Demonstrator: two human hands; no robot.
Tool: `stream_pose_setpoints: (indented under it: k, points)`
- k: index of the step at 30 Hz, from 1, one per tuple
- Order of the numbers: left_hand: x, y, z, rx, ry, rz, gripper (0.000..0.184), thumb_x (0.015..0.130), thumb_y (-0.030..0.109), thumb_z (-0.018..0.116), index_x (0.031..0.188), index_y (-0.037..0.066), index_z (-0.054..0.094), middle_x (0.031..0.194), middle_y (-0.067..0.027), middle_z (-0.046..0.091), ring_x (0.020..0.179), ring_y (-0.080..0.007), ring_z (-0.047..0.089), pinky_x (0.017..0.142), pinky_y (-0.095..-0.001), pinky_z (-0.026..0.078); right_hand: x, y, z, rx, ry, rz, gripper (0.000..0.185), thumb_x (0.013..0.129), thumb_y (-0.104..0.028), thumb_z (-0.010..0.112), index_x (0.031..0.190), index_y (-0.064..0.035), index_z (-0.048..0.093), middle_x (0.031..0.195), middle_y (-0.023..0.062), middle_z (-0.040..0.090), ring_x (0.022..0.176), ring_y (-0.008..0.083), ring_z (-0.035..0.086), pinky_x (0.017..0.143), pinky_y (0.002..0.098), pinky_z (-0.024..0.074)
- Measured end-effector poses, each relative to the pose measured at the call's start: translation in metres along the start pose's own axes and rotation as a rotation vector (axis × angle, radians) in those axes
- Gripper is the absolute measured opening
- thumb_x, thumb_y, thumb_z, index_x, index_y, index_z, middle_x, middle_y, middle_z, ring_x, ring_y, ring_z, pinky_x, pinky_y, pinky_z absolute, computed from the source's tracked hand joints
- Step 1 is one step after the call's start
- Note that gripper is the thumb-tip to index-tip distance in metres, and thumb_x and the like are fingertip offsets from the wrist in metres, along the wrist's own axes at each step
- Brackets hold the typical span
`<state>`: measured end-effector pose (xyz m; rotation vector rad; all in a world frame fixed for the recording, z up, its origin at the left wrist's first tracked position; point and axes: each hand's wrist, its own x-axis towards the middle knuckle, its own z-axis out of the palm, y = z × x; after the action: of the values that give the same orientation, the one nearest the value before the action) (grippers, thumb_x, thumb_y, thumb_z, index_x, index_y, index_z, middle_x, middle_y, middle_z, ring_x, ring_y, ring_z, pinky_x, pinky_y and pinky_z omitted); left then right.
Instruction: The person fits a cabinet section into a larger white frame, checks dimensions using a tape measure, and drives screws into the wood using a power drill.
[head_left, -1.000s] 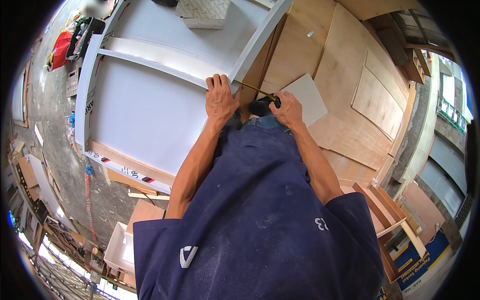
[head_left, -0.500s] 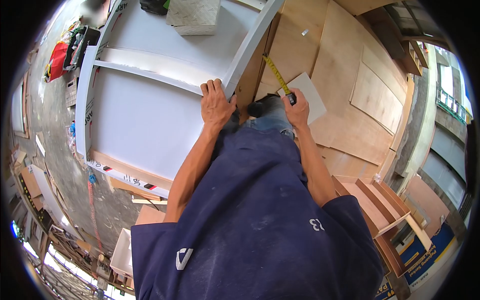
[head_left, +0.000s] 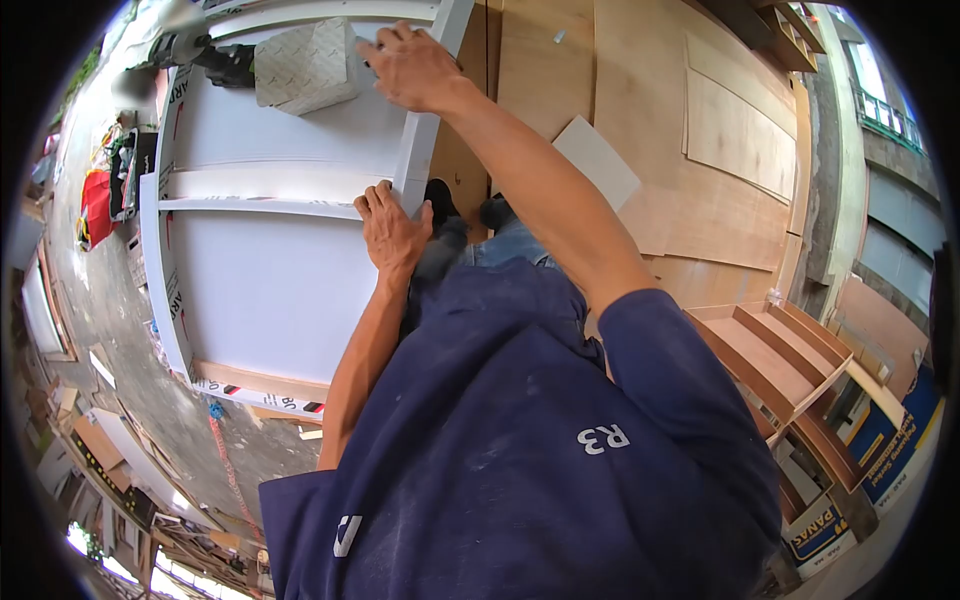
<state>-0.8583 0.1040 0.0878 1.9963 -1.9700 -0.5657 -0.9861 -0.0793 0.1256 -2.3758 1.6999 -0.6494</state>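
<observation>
My left hand (head_left: pixel 393 232) is closed around the inner rail of a large pale frame (head_left: pixel 270 182), where a crossbar meets it, with the fingers curled over the edge. Farther up the same rail, my right hand (head_left: pixel 412 70) reaches across it with bent fingers. A small dark patch shows at its fingertips, but I cannot make out what it is. The tape measure is not visible now. Just left of that hand, a pale patterned block (head_left: pixel 305 65) lies on the white panel (head_left: pixel 270 285) inside the frame.
Plywood sheets (head_left: pixel 640 200) lie at the right, with a loose white board (head_left: pixel 597 165) beside my legs. A wooden divided tray (head_left: pixel 770 355) stands lower right. A red bag (head_left: pixel 97 208) is on the concrete floor at the left. A dark, partly blurred shape (head_left: pixel 190 50) is upper left.
My right hand has swung from the plywood side up and left over the frame, and the extended yellow tape measure has gone from sight. My left hand stays on the rail.
</observation>
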Motion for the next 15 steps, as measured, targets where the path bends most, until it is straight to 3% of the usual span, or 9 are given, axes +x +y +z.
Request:
stream_pose_setpoints:
  k: [2,3,5,7,9,11,13,15]
  points:
    - [0.001,0.001,-0.001,0.012,-0.010,-0.005,0.061,0.071,0.030,0.077,0.113,-0.004,0.049,0.108,-0.0192,0.052,0.109,-0.0385,0.045,0.094,-0.0456,0.042,0.020,0.009,0.032,-0.287,-0.101,-0.223,0.031,0.088,-0.021,0.060,0.116,-0.0095,0.061,0.117,0.0112,0.058,0.118,0.0295,0.051,0.096,0.0423,0.0494]
    - [0.001,0.001,-0.002,0.005,-0.007,-0.006,0.061,0.071,0.030,0.077,0.113,-0.004,0.049,0.109,-0.0194,0.052,0.109,-0.0387,0.045,0.094,-0.0459,0.042,0.024,0.010,0.039,-0.292,-0.093,-0.217,0.031,0.088,-0.021,0.060,0.116,-0.0095,0.061,0.117,0.0112,0.058,0.118,0.0295,0.051,0.096,0.0423,0.0494]
    - [0.002,0.002,-0.001,-0.002,-0.002,0.000,0.061,0.071,0.029,0.077,0.113,-0.005,0.049,0.109,-0.0196,0.052,0.108,-0.0389,0.045,0.094,-0.0463,0.042,0.027,0.015,0.049,-0.266,-0.319,-0.180,0.025,0.085,-0.010,0.058,0.110,-0.0098,0.062,0.118,0.0132,0.058,0.119,0.0304,0.052,0.097,0.0413,0.0479]
    - [0.001,0.001,-0.001,-0.012,-0.013,-0.021,0.060,0.072,0.029,0.077,0.113,-0.005,0.049,0.109,-0.0201,0.052,0.108,-0.0390,0.045,0.093,-0.0467,0.042,0.019,0.020,0.057,-0.208,-0.337,-0.111,0.022,0.083,-0.010,0.060,0.105,-0.0066,0.063,0.119,0.0138,0.058,0.120,0.0297,0.051,0.097,0.0408,0.0473]
    - [0.001,0.003,-0.004,0.000,-0.025,-0.020,0.060,0.072,0.029,0.077,0.113,-0.005,0.049,0.109,-0.0201,0.052,0.108,-0.0389,0.045,0.093,-0.0467,0.042,0.003,0.018,0.048,-0.195,-0.220,-0.094,0.034,0.081,-0.013,0.065,0.113,-0.0039,0.061,0.121,0.0122,0.058,0.118,0.0317,0.051,0.098,0.0440,0.0452]
    - [0.001,0.004,-0.004,0.006,-0.034,-0.028,0.060,0.072,0.028,0.077,0.113,-0.005,0.049,0.109,-0.0201,0.052,0.108,-0.0388,0.045,0.093,-0.0467,0.042,-0.021,0.015,0.033,0.061,0.264,-0.075,0.038,0.080,-0.014,0.066,0.116,-0.0034,0.060,0.118,0.0136,0.058,0.116,0.0320,0.052,0.099,0.0446,0.0435]
    - [0.002,0.003,-0.003,-0.013,-0.034,-0.030,0.060,0.071,0.027,0.076,0.113,-0.005,0.049,0.109,-0.0200,0.051,0.108,-0.0389,0.045,0.093,-0.0466,0.042,-0.059,-0.006,-0.001,0.184,0.396,0.224,0.039,0.080,-0.014,0.065,0.118,-0.0048,0.061,0.118,0.0156,0.058,0.117,0.0327,0.051,0.099,0.0426,0.0418]
    - [0.003,0.003,-0.005,-0.010,-0.039,-0.038,0.060,0.071,0.027,0.076,0.114,-0.005,0.048,0.109,-0.0198,0.051,0.108,-0.0390,0.044,0.094,-0.0464,0.042,-0.110,-0.021,0.009,0.422,0.376,0.630,0.041,0.081,-0.011,0.063,0.121,-0.0029,0.060,0.119,0.0172,0.060,0.114,0.0314,0.054,0.097,0.0396,0.0425]
